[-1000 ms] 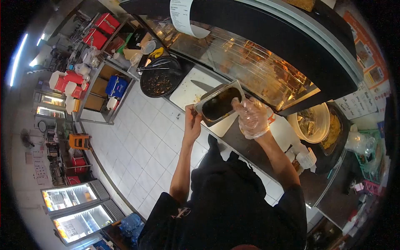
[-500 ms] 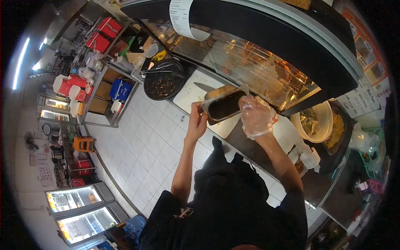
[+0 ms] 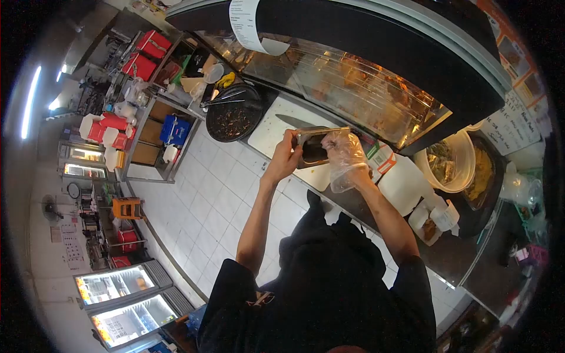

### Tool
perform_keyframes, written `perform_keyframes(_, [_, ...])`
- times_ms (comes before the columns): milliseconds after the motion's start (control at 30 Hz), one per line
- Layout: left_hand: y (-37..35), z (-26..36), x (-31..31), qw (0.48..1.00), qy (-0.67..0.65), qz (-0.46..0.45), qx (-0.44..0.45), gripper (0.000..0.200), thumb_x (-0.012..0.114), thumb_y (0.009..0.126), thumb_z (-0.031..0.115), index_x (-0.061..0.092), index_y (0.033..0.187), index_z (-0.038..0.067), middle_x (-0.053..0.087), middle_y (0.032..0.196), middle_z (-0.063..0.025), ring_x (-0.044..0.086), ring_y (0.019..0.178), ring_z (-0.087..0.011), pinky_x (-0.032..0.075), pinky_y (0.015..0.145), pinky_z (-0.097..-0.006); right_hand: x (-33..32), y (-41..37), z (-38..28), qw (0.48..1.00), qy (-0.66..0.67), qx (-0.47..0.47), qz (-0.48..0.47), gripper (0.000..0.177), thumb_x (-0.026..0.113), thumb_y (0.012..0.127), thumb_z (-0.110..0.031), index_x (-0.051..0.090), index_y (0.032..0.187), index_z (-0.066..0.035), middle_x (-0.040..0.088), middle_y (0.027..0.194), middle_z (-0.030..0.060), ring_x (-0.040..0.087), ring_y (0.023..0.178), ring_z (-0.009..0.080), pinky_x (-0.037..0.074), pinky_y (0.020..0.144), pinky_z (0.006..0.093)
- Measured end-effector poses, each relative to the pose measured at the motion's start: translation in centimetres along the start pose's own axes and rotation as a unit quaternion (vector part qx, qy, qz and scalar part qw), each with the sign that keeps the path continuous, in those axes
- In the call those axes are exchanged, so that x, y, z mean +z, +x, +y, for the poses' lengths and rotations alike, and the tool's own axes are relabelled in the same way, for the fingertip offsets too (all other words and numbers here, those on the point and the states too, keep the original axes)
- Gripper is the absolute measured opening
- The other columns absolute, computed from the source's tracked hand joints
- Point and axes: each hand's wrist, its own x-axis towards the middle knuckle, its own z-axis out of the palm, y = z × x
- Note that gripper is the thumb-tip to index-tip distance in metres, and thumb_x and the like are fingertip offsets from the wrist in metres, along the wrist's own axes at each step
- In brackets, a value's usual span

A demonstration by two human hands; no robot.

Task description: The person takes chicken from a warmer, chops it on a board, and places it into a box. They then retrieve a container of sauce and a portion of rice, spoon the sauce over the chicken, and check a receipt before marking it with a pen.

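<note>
My left hand (image 3: 285,157) is closed on the left end of a small deep rectangular pan (image 3: 323,130), which is tilted above the counter. Dark contents show at its bottom. A loose clear plastic glove covers my right hand (image 3: 346,157), whose fingers reach over the right side into the pan. The glove blurs how those fingers are bent and whether they pinch anything. Beneath the pan lies a white cutting board (image 3: 268,134), with a knife (image 3: 288,121) on it, its blade partly visible behind the pan.
A glass-fronted warming cabinet (image 3: 353,76) rises behind the counter. Left stands a round black tray (image 3: 235,126) with dark scraps and tongs (image 3: 223,99). To the right are an open white box (image 3: 406,185), a smaller box with food (image 3: 432,226) and a round plastic tub (image 3: 471,170).
My right hand has shifted from the pan's right end to over its opening, fingers inside. The pan has turned slightly; my left hand keeps hold. The white box on the right is now less covered.
</note>
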Motion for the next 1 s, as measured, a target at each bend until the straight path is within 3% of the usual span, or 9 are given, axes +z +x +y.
perform_keyframes(100, [0.2,-0.2,-0.2,1.000,-0.022,-0.021,0.004,0.018,0.045,0.092,-0.001,0.043,0.110,0.001,0.054,0.087,-0.0065,0.049,0.079,-0.0111,0.043,0.065,-0.0262,0.1,0.5,1.7,0.990,0.086,0.095,-0.056,0.010,0.060,0.080,-0.002,0.066,0.087,0.000,0.068,0.082,0.0102,0.065,0.078,0.0197,0.051,0.070,0.0325])
perform_keyframes(133, [0.2,-0.1,-0.3,1.000,-0.019,-0.016,0.007,0.017,0.046,0.092,0.000,0.044,0.109,0.002,0.053,0.086,-0.0056,0.048,0.078,-0.0106,0.042,0.065,-0.0257,2.0,-0.1,5.8,0.960,0.279,0.016,0.000,0.008,0.064,0.084,-0.007,0.067,0.084,0.001,0.069,0.082,0.0084,0.064,0.080,0.0171,0.051,0.073,0.0310])
perform_keyframes(167, [0.3,0.0,-0.3,1.000,-0.016,-0.012,0.010,0.017,0.046,0.092,0.000,0.044,0.109,0.002,0.052,0.084,-0.0047,0.048,0.077,-0.0101,0.040,0.065,-0.0252,1.8,0.0,5.7,0.960,0.279,0.019,0.006,0.008,0.064,0.084,-0.007,0.067,0.084,0.001,0.069,0.082,0.0084,0.064,0.080,0.0171,0.051,0.073,0.0310])
perform_keyframes(233, [0.3,0.2,-0.5,0.999,-0.021,-0.018,0.018,0.017,0.046,0.092,0.000,0.044,0.109,0.002,0.051,0.084,-0.0037,0.047,0.076,-0.0093,0.041,0.065,-0.0248,1.4,0.0,5.6,0.957,0.191,0.211,-0.052,0.011,0.067,0.086,-0.009,0.068,0.087,0.002,0.070,0.084,0.0076,0.063,0.081,0.0167,0.050,0.076,0.0297])
perform_keyframes(400, [0.6,-2.7,-1.4,0.995,-0.097,-0.030,0.005,0.019,0.045,0.092,-0.002,0.045,0.111,0.002,0.057,0.090,-0.0053,0.054,0.077,-0.0112,0.045,0.065,-0.0255,1.7,-1.0,8.3,0.960,0.147,0.224,-0.075,0.009,0.069,0.084,-0.007,0.069,0.087,0.001,0.071,0.086,0.0084,0.063,0.083,0.0158,0.049,0.078,0.0276])
perform_keyframes(500, [0.4,-3.2,-1.7,0.989,-0.131,-0.036,-0.063,0.018,0.044,0.094,-0.001,0.045,0.111,0.004,0.056,0.091,-0.0028,0.051,0.076,-0.0075,0.043,0.064,-0.0227,1.4,-2.2,8.7,0.919,0.259,0.294,-0.043,0.008,0.068,0.084,-0.008,0.071,0.087,0.000,0.071,0.086,0.0084,0.064,0.081,0.0160,0.049,0.075,0.0262])
perform_keyframes(733, [0.7,-3.5,-0.1,0.977,-0.191,-0.035,-0.091,0.020,0.044,0.094,-0.001,0.046,0.112,0.005,0.055,0.088,-0.0007,0.049,0.075,-0.0071,0.043,0.064,-0.0224,-0.8,-4.5,7.9,0.871,0.306,0.385,0.001,0.008,0.069,0.085,-0.010,0.071,0.088,-0.002,0.070,0.083,0.0078,0.059,0.067,0.0121,0.044,0.051,0.0266])
perform_keyframes(867, [1.0,-5.0,0.6,0.995,-0.086,-0.054,-0.021,0.021,0.045,0.092,-0.002,0.049,0.112,0.004,0.054,0.086,-0.0007,0.048,0.072,-0.0095,0.042,0.065,-0.0245,-2.0,-5.3,8.6,0.856,0.317,0.407,0.002,0.006,0.068,0.086,-0.011,0.070,0.087,-0.005,0.062,0.072,0.0006,0.050,0.057,0.0072,0.034,0.044,0.0237])
perform_keyframes(1000, [0.9,-6.3,0.7,0.996,-0.038,-0.068,-0.040,0.019,0.044,0.094,0.002,0.048,0.113,0.005,0.053,0.093,-0.0009,0.050,0.080,-0.0063,0.043,0.064,-0.0212,-3.3,-6.4,9.1,0.866,0.300,0.401,-0.001,0.009,0.071,0.082,-0.008,0.071,0.089,-0.002,0.064,0.071,0.0033,0.059,0.069,0.0166,0.048,0.064,0.0307])
